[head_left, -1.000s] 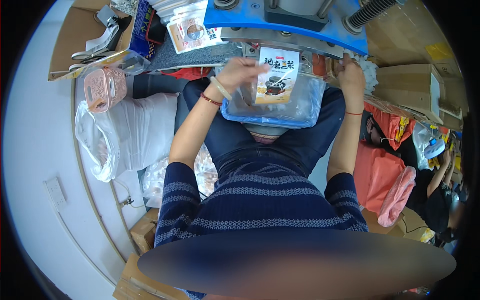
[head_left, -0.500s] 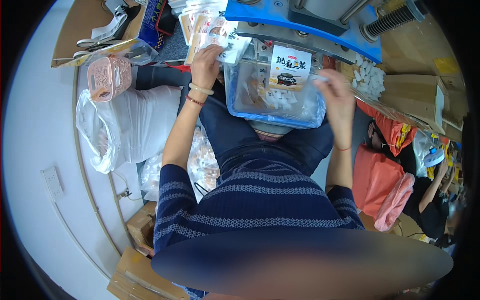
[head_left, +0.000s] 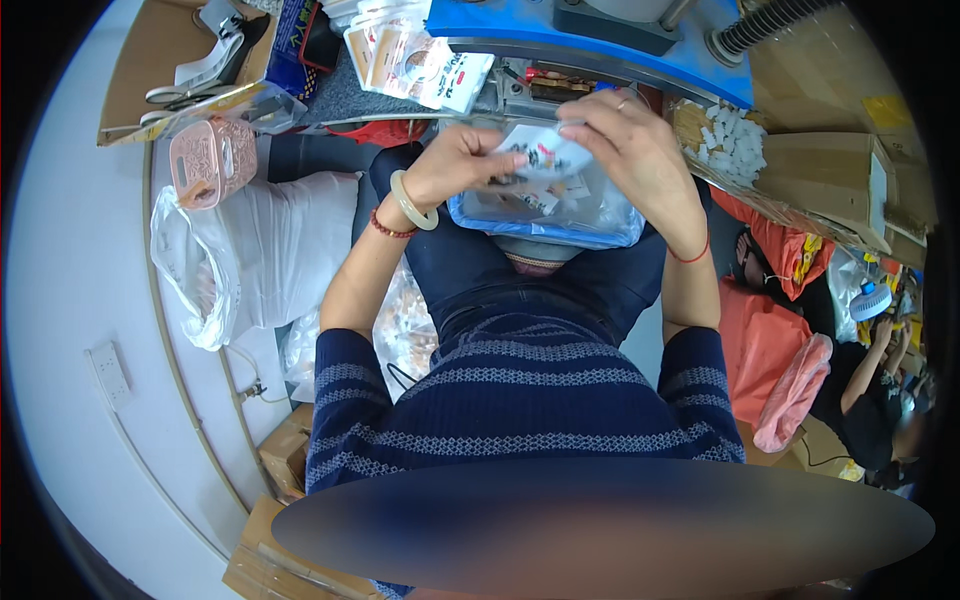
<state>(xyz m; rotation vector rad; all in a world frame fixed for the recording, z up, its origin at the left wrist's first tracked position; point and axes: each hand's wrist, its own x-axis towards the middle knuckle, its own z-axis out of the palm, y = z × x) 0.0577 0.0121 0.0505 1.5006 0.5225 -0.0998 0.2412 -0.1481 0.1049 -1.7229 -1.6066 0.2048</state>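
Between my hands, above the bin, is a white printed pouch (head_left: 548, 152), bent and slightly blurred. My left hand (head_left: 455, 172) pinches its left side between thumb and fingers. At the upper right edge, my right hand (head_left: 640, 150) grips it with fingers bent over. Below, a plastic bin with a blue rim (head_left: 590, 238) rests at my lap, with small white pieces and clear plastic inside, partly hidden by the pouch. More printed pouches (head_left: 418, 68) lie fanned on the grey worktop, just beyond my left hand.
A blue-framed press machine (head_left: 600, 45) stands directly beyond my hands. White pieces (head_left: 733, 145) sit in a carton at the right. At left are a pink basket (head_left: 222, 165), a white sack (head_left: 290, 250) and a carton with scissors (head_left: 180, 95). Another person (head_left: 865, 400) works at far right.
My left hand has left the pouch stack and come right and nearer. My right hand has moved up and left. The white pouch at the press is now bent between both hands.
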